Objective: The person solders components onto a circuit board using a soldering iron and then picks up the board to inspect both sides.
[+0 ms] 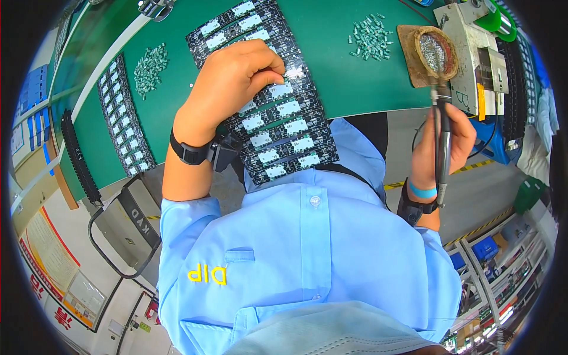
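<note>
A long panel of black circuit boards (288, 108) with white patches lies in front of me, its near end at my shirt. Over its middle is my left hand (242, 74), thumb and forefinger pinched against the board. Whatever they hold is too small or hidden to make out. My right hand (452, 139) grips a soldering iron (442, 121) by its dark handle. The iron's tip end reaches into a round tip-cleaning cup (452, 64) of silvery shavings, which sits on a brown base (407, 56).
Small clear components form one pile (151, 70) at left and another pile (371, 37) at right on the green table (337, 77). A second board panel (122, 112) lies further left. Right of the cup stands a soldering station (467, 65) with a green solder spool (503, 23).
</note>
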The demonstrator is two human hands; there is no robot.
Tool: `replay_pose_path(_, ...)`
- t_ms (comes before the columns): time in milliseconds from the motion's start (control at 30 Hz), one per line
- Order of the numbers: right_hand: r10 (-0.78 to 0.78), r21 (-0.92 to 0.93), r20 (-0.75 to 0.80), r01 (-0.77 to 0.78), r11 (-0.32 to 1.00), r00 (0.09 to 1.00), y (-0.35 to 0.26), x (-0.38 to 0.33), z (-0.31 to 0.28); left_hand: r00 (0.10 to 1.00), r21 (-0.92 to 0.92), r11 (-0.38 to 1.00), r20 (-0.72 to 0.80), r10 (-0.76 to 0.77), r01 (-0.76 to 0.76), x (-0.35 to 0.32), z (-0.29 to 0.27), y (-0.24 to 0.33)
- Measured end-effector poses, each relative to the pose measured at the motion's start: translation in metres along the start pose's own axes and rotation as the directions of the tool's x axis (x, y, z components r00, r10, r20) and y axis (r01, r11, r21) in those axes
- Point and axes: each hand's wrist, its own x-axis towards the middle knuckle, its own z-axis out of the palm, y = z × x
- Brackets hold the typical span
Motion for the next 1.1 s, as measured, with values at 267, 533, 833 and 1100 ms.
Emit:
replay_pose_path(267,0.003,-0.098,0.012,-0.002,0.995,1.000,0.018,0.002,-0.010,1.000,-0.008,1.000,0.007,-0.007,0.007,-0.001,0.001,0.000)
replay_pose_path(533,0.068,0.296,0.117,-0.100,0.950,0.991,-0.007,-0.009,0.003,1.000,-0.027,1.000,0.013,0.000,0.000,-0.004,-0.002,0.006)
replay_pose_path(833,-0.030,0.506,0.457,-0.232,0.831,0.889,-0.017,-0.032,0.041,0.999,0.024,0.999,-0.002,0.043,-0.043,-0.003,0.000,0.005)
replay_pose_path(1100,-0.024,0.550,0.468,-0.270,0.790,0.883,-0.019,-0.031,0.043,0.999,0.032,0.999,-0.031,0.011,-0.010,-0.006,0.003,0.006)
